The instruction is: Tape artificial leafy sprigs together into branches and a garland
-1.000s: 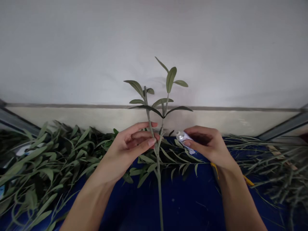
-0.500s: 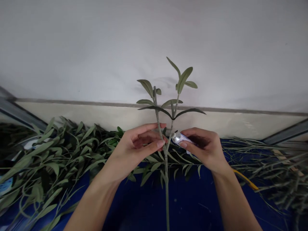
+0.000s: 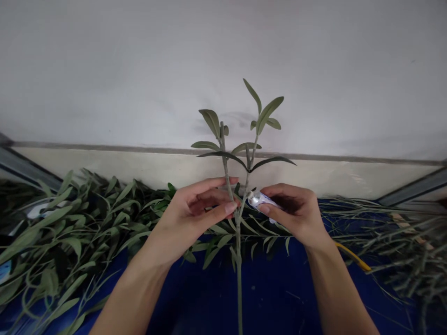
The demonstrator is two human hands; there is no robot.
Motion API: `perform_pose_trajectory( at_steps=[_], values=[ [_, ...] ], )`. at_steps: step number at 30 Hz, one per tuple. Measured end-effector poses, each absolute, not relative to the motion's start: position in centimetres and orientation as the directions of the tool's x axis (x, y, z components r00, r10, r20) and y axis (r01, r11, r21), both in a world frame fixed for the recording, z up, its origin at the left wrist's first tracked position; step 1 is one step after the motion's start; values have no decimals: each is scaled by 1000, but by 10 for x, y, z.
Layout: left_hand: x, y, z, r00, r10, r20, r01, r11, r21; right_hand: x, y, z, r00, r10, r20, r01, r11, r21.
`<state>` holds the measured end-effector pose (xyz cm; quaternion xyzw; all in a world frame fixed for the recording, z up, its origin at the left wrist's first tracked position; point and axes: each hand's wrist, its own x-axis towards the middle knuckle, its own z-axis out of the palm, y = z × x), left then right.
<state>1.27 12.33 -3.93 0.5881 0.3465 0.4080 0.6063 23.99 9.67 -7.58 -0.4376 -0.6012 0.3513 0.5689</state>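
Observation:
An artificial olive branch [image 3: 239,260] stands upright in front of me, its stem forking into two leafy twigs. Just above the fork, my left hand [image 3: 199,204] pinches the left twig between thumb and fingers. My right hand [image 3: 291,209] grips a small white and purple tube [image 3: 259,198] with a shiny end. That end is at the right twig, near the fork; whether it touches I cannot tell. Most of the tube is hidden by the fingers.
Leafy olive branches [image 3: 104,218] are heaped on the left, over a blue surface [image 3: 209,302]. Bare stems [image 3: 391,237] lie on the right, with a yellow strip [image 3: 354,257] by my right wrist. A pale wall [image 3: 139,70] rises behind.
The branch and both hands have shifted very slightly left in view, along with the background. Both hands keep their grips, and the tube stays beside the fork.

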Motion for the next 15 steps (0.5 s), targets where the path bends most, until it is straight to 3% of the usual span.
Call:
perform_pose_trajectory(
  at_steps=[10, 15],
  values=[
    [12, 126, -40, 419, 906, 51, -75, -21, 997, 241, 100, -78, 102, 915, 391, 103, 381, -919],
    [11, 126, -42, 428, 903, 41, -70, -12, 997, 241, 99, -75, 58, 916, 396, 126, 387, -914]
  ],
)
